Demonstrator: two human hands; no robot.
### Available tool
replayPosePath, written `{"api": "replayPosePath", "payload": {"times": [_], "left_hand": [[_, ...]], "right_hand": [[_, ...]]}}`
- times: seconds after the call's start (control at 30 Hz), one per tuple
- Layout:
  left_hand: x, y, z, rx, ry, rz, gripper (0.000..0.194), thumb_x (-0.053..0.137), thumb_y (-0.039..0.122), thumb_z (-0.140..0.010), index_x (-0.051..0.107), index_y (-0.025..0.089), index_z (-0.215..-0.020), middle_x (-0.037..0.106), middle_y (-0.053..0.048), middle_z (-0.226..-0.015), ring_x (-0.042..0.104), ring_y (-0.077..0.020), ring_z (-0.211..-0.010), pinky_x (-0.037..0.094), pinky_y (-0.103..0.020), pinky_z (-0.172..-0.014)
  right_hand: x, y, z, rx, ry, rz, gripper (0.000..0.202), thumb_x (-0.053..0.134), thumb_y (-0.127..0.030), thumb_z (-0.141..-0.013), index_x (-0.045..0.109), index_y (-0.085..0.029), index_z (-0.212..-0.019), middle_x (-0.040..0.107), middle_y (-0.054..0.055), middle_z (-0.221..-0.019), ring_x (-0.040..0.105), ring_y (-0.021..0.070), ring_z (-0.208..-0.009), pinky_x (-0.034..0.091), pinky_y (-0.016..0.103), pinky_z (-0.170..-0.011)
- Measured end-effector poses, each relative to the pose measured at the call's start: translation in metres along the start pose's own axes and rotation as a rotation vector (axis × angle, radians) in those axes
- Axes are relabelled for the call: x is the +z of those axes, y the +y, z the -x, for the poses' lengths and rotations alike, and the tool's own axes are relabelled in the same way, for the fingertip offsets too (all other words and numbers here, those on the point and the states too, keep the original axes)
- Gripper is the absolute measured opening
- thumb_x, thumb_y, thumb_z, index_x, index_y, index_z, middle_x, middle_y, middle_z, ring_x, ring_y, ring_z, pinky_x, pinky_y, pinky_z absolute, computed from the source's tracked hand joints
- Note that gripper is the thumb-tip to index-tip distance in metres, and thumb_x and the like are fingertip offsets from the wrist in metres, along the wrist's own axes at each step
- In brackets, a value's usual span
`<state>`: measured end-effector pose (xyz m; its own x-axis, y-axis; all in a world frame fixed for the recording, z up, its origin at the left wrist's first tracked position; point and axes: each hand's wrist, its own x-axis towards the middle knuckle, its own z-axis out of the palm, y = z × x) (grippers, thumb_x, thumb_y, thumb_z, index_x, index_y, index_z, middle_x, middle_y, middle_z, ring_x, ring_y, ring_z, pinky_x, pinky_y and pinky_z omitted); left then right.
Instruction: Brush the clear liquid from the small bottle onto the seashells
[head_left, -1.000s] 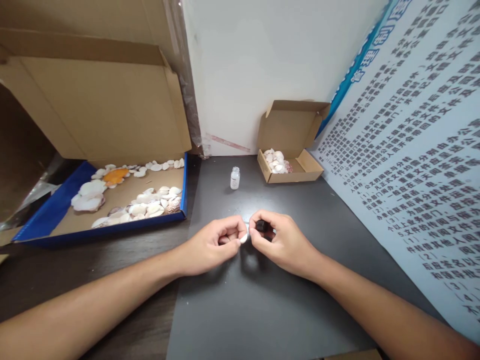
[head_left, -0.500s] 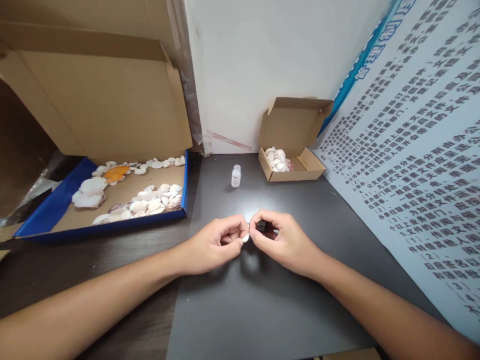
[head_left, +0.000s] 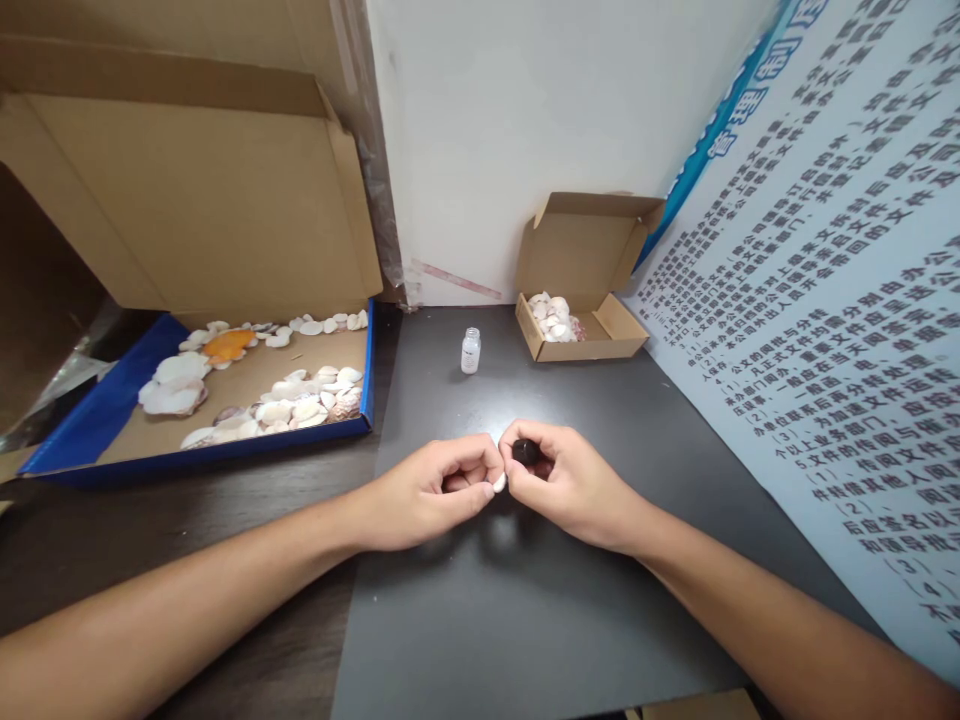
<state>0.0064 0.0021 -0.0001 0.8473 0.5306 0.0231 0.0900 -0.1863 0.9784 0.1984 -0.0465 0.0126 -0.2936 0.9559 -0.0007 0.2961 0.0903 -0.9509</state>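
Between the fingertips of my left hand (head_left: 442,490) is a small white shell (head_left: 499,482), pinched at its edge. My right hand (head_left: 566,485) is closed around a round black cap (head_left: 525,452), with its thumb and forefinger meeting right beside the shell. Whatever part of the cap extends toward the shell is hidden by the fingers. Both hands are close together above the dark grey mat (head_left: 450,630). A small clear bottle (head_left: 470,352) with a white label stands upright behind them, its mouth uncovered.
At the left, an open blue-edged cardboard box (head_left: 367,385) holds many white shells (head_left: 300,400) and an orange shell (head_left: 229,346). A smaller open carton (head_left: 592,351) with shells stands at the back right. A printed sheet (head_left: 810,330) slants along the right side.
My left hand and the shell have shifted slightly right, closer to my right fingertips. The black cap has tilted, so its round top shows more.
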Motion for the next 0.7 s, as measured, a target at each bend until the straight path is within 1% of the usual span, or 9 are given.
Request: {"api": "replayPosePath", "payload": {"times": [0.13,0.37,0.53,0.7], "left_hand": [[-0.0024,0.0005,-0.0008,-0.032,-0.025,0.076,0.019,0.055,0.033,-0.092,0.054,0.015,-0.086,0.036,0.007,-0.065,0.030,-0.0093,-0.059,0.026,-0.023,-0.053],[-0.0061,-0.0004,-0.0004,-0.023,-0.021,0.148,0.020,0.058,0.034,-0.091,0.055,0.015,-0.085,0.038,0.006,-0.065,0.030,-0.0094,-0.060,0.026,-0.023,-0.055],[-0.0069,-0.0020,0.0007,-0.027,-0.015,0.152,0.021,0.057,0.035,-0.092,0.055,0.016,-0.086,0.039,0.006,-0.066,0.031,-0.0095,-0.060,0.026,-0.023,-0.056],[-0.0045,-0.0011,0.0005,-0.040,-0.008,0.116,0.020,0.057,0.035,-0.092,0.054,0.016,-0.086,0.038,0.006,-0.065,0.031,-0.0096,-0.060,0.026,-0.023,-0.055]], "right_hand": [[-0.0014,-0.0001,0.0004,0.005,0.013,0.012,0.009,0.058,-0.012,-0.078,0.052,-0.018,-0.075,0.049,-0.006,-0.067,0.040,0.0092,-0.062,0.032,0.021,-0.055],[-0.0053,-0.0009,-0.0017,-0.014,0.070,0.036,0.009,0.056,-0.009,-0.076,0.054,-0.018,-0.073,0.049,-0.006,-0.063,0.041,0.0088,-0.059,0.033,0.021,-0.055],[-0.0057,-0.0047,-0.0023,-0.046,0.073,0.032,0.007,0.056,-0.014,-0.081,0.058,-0.018,-0.075,0.054,-0.004,-0.066,0.046,0.0092,-0.061,0.036,0.021,-0.057],[-0.0037,-0.0081,-0.0007,-0.051,0.068,0.041,0.007,0.058,-0.013,-0.080,0.060,-0.017,-0.074,0.056,-0.004,-0.066,0.047,0.0085,-0.060,0.036,0.020,-0.056]]}}
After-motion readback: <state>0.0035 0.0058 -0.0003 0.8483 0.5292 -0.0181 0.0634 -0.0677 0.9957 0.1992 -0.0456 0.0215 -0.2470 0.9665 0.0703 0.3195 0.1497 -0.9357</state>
